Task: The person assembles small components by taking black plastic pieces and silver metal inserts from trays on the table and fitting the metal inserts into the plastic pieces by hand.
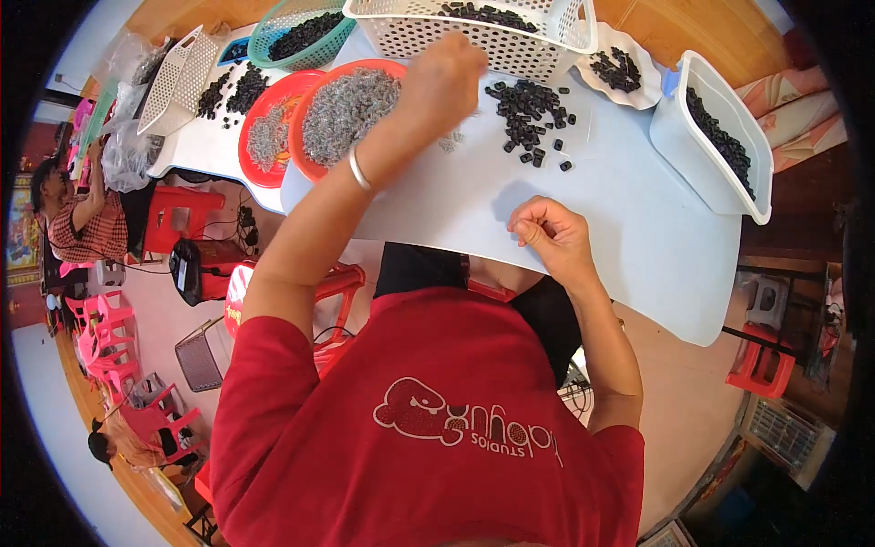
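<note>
My left hand [447,80], with a silver bangle at the wrist, is raised at the front wall of the white perforated basket [410,38]. Its fingers look curled closed and slightly blurred; whatever they hold is hidden. By the table's near edge my right hand [554,239] has thumb and fingers pinched together, and anything between them is too small to make out. A loose pile of small black plastic pieces [529,114] lies between the hands. Left of my left arm stands a red basin [296,150] heaped with small clear and metallic parts [351,114].
A second red tray [248,137], a green basket [260,46] and a white tub [674,118] hold more small parts. A scalloped white dish [643,50] stands at the back. Red stools [761,360] are on the floor; another person [87,214] is at far left.
</note>
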### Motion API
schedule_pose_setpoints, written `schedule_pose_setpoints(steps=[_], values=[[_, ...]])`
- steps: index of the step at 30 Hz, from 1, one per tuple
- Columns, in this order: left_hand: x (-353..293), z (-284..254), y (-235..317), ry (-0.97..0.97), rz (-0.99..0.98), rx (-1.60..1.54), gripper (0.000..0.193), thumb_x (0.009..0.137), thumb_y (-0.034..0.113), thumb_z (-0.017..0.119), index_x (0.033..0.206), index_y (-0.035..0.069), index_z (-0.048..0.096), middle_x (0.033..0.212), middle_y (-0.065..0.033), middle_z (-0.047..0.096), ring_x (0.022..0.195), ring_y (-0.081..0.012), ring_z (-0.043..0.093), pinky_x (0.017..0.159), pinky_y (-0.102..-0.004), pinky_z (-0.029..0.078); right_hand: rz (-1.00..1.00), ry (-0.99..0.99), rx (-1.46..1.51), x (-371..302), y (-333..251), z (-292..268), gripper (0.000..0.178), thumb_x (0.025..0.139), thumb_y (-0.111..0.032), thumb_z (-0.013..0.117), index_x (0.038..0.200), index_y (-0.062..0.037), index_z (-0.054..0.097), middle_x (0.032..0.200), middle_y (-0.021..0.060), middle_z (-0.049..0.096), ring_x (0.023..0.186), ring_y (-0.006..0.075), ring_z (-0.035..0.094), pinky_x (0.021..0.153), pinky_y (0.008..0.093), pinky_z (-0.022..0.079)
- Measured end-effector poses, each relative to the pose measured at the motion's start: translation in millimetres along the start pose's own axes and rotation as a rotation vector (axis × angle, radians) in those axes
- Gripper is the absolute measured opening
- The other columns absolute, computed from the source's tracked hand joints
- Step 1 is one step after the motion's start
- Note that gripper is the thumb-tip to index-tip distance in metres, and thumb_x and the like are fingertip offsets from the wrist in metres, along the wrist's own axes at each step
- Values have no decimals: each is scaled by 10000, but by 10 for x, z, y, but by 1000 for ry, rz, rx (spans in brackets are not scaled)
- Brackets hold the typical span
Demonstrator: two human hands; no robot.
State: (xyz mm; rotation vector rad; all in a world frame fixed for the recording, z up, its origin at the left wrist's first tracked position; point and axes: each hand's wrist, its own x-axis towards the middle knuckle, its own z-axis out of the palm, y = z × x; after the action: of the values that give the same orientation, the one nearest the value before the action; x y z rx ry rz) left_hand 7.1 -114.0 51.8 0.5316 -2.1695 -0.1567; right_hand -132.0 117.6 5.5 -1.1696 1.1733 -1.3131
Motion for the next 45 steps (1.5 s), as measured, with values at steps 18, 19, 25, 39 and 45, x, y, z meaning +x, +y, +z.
schedule_pose_setpoints(steps=[18, 19, 25, 39, 45], values=[[-687, 135, 714, -361, -399, -182, 174, 737, 116, 748, 847, 32, 641, 849, -180, 596, 738, -374, 612, 663, -447, 490, 36, 53, -46, -22, 8, 56, 98, 894, -109, 673, 865, -32, 619, 738, -41, 578, 653, 33, 486, 591, 200, 409], [-744, 50, 773, -378, -421, -214, 160, 737, 95, 742, 848, 32, 646, 855, -187, 603, 741, -359, 628, 673, -432, 506, 54, 105, -60, -10, -7, 82, 89, 893, -100, 669, 871, -26, 626, 738, -38, 579, 651, 34, 489, 586, 202, 409], [-1152, -203, 763, -275, -917, -1149, 134, 848, -20, 651, 979, -14, 624, 863, -77, 653, 732, -141, 644, 638, -282, 541, -373, 294, -719, 671, -221, 109, 87, 824, -20, 649, 909, -4, 658, 736, 94, 575, 593, 177, 549, 559, 280, 447], [-1216, -455, 629, -138, -1037, -1614, 189, 865, 21, 666, 1048, -9, 626, 903, -66, 659, 789, -150, 663, 719, -292, 571, -346, -4, -1287, 1577, -170, 181, 146, 730, -49, 712, 871, -89, 711, 848, 67, 597, 850, 263, 590, 721, 381, 498], [-1252, -437, 612, -61, -1016, -1667, 196, 873, 6, 653, 1063, -29, 621, 889, -86, 664, 793, -154, 674, 730, -284, 580, -384, 52, -1293, 1423, -127, 176, 98, 763, -1, 650, 854, -33, 663, 837, 92, 582, 851, 277, 584, 715, 389, 493]])
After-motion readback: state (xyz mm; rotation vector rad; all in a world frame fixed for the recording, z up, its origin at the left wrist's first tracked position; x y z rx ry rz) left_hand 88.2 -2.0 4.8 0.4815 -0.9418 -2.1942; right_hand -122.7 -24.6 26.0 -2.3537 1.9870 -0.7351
